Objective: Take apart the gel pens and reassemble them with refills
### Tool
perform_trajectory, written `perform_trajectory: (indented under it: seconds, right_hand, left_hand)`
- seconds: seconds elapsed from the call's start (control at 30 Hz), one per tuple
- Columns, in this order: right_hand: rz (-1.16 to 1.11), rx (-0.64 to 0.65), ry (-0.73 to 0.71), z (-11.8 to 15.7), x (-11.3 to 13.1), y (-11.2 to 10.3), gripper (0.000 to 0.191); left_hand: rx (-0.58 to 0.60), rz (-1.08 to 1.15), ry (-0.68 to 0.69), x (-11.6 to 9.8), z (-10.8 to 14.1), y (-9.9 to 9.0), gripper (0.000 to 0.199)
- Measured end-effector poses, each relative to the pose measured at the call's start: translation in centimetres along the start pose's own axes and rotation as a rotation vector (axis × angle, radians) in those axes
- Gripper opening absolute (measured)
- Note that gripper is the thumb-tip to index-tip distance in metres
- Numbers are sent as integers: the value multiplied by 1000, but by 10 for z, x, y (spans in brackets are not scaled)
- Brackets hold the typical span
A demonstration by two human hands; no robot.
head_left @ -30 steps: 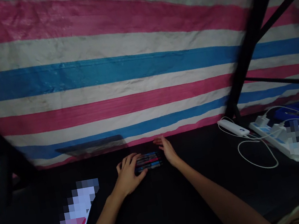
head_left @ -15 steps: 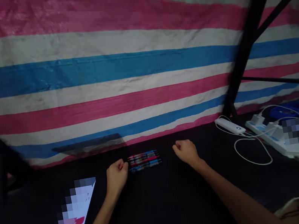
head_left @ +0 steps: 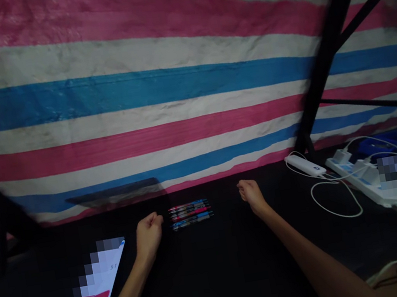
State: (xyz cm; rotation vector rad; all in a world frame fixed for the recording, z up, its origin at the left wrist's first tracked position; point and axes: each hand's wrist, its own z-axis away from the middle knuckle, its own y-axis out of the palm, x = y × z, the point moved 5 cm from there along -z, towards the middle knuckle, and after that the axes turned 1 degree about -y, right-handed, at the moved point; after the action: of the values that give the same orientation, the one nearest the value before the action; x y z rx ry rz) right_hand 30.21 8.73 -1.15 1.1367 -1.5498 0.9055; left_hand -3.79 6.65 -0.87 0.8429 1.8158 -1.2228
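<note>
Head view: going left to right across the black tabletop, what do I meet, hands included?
Lit screen → left hand → row of pens → right hand → white oblong device → white power strip.

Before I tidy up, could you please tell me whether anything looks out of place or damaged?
Nothing looks spilled or damaged, though the dim light hides detail. The pens lie side by side between the left hand and right hand, their ends slightly uneven. Only the white cable looks untidy, looping loosely beside the power strip.
</note>
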Motion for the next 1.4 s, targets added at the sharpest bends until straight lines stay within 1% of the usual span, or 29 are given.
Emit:
perform_trajectory:
  seconds: [0.13,0.27,0.47,0.57,0.63,0.7,0.77,0.83,0.93,1.0,1.1,1.2,1.27,1.33,1.4]
  right_hand:
    - [-91,32,53,2,0,5,29]
    - [-98,73,80,5,-3,12,28]
    - [-1,107,52,8,-3,17,26]
    - [94,114,12,8,0,14,28]
    - [176,125,-33,9,4,13,29]
    - [247,141,-84,13,10,12,29]
    - [329,173,-156,18,17,16,28]
    - [462,223,-263,24,24,22,25]
    - [668,281,-405,31,29,34,22]
    - [723,293,-432,34,29,38,21]
    - [755,322,-445,36,27,41,20]
    - [764,349,-462,38,29,44,20]
    - [763,357,-476,38,31,45,20]
    - [759,359,-483,39,34,45,21]
    - [744,351,-490,40,39,45,20]
  left_hand:
    - [0,-57,42,-3,0,-2,25]
    - [34,-143,128,-13,4,0,26]
    - [200,-238,317,-32,20,15,26]
    - [237,-340,452,-43,26,20,24]
    - [248,-419,534,-49,30,21,19]
    - [273,-481,587,-53,34,23,13]
    - [308,-545,630,-57,39,26,16]
    - [330,-612,654,-59,45,30,19]
    - [341,-689,667,-61,51,36,18]
    - [352,-707,674,-62,54,39,16]
    - [408,-657,679,-63,56,42,14]
    - [450,-506,642,-63,55,41,12]
    - [442,-364,590,-63,51,38,13]
    - [422,-222,511,-61,47,36,17]
    - [425,-63,393,-58,44,35,22]
